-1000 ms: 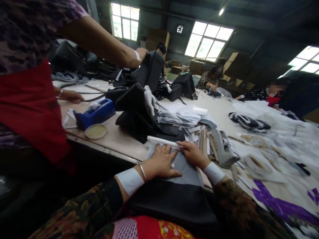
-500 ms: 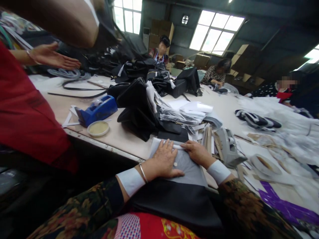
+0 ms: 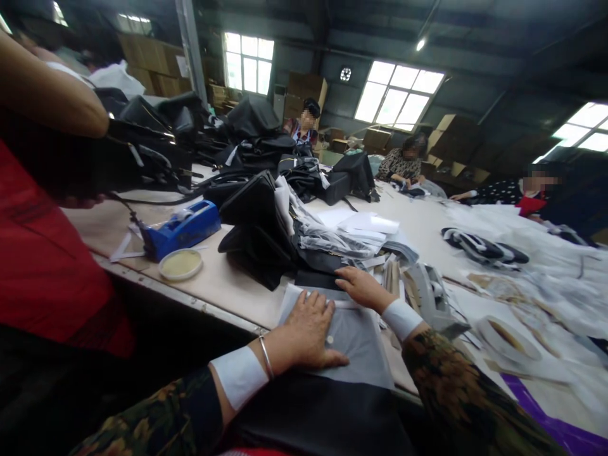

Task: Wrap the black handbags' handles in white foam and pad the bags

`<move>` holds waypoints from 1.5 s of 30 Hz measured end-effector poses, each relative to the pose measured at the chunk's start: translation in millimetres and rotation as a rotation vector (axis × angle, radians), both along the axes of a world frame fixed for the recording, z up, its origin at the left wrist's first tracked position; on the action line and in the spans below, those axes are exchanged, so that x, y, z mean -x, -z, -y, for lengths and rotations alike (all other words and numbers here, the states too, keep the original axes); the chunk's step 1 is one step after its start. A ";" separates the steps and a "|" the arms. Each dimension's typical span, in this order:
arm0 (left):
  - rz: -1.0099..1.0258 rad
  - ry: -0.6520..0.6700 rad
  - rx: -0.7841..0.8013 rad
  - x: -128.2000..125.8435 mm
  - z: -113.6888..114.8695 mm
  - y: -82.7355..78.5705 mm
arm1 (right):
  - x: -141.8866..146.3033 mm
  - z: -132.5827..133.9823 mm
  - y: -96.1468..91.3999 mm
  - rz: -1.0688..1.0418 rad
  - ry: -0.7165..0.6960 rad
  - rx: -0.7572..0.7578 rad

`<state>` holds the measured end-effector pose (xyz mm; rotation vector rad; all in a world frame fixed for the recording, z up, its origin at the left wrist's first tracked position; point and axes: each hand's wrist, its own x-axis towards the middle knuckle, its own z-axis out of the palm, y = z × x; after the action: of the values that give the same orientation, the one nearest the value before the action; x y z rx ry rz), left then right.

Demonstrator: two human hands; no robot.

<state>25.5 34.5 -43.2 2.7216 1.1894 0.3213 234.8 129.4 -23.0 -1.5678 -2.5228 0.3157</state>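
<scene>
My left hand lies flat with fingers spread on a translucent plastic bag, which has a small round white spot beside the thumb. The bag rests at the table's front edge, and a black leather-like piece sticks out from it toward my lap. Just past the bag's far edge, my right hand has its fingers stretched out over a flat black piece; I cannot tell whether the fingertips touch it. Behind that, black bags are piled next to plastic-wrapped material.
At the left stand a blue tape dispenser and a round dish. To the right are a grey tape dispenser, a tape roll and heaps of clear plastic. A co-worker in a red apron stands close on the left, holding a black bag.
My right hand has left the bag's far edge and moved outward to the black piece. My left hand stays flat on the bag. The co-worker's black bag has come down at the left.
</scene>
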 end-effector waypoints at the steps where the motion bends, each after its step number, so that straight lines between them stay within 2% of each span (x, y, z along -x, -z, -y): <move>1: 0.001 0.003 0.006 0.7 0.1 -0.8 | 4.0 -8.8 2.4 0.015 0.025 0.004; 5: 0.008 0.006 0.027 3.8 0.5 -2.5 | 16.7 -34.5 13.3 0.061 0.167 0.018; 7: 0.015 0.007 0.034 4.8 0.6 -2.2 | 19.2 -41.5 12.8 0.064 0.240 0.017; 12: 0.041 0.018 0.032 6.0 -0.2 0.0 | 9.9 -52.6 -12.3 0.012 0.335 0.004; 17: 0.075 0.026 0.018 6.5 -1.7 1.4 | -6.4 -42.4 -32.9 -0.136 0.249 0.096; 21: 0.087 0.025 0.000 7.5 -0.8 -0.7 | -10.1 -9.1 -42.1 -0.291 0.101 0.192; 24: 0.091 0.033 0.022 8.3 0.6 -2.4 | -6.2 17.2 -52.6 -0.416 -0.086 0.262; 26: 0.089 0.031 0.027 8.0 1.2 -2.8 | -0.2 29.9 -59.7 -0.406 -0.151 0.263; 31: 0.070 0.027 0.019 3.5 -0.2 -1.4 | 19.6 39.1 -72.8 -0.065 -0.079 0.061; 35: 0.046 0.033 0.017 0.5 -1.4 0.1 | 29.9 35.2 -77.8 0.065 -0.082 0.034; 38: 0.043 0.045 -0.010 0.4 -1.4 0.6 | 30.8 33.4 -76.4 0.038 -0.123 0.034; 45: 0.054 0.050 0.011 2.3 -0.5 -2.7 | 22.8 39.6 -67.5 -0.099 -0.068 0.048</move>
<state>23.1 35.1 -40.5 2.7097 1.1042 0.3777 212.0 89.7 44.5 -1.4462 -2.5141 0.4543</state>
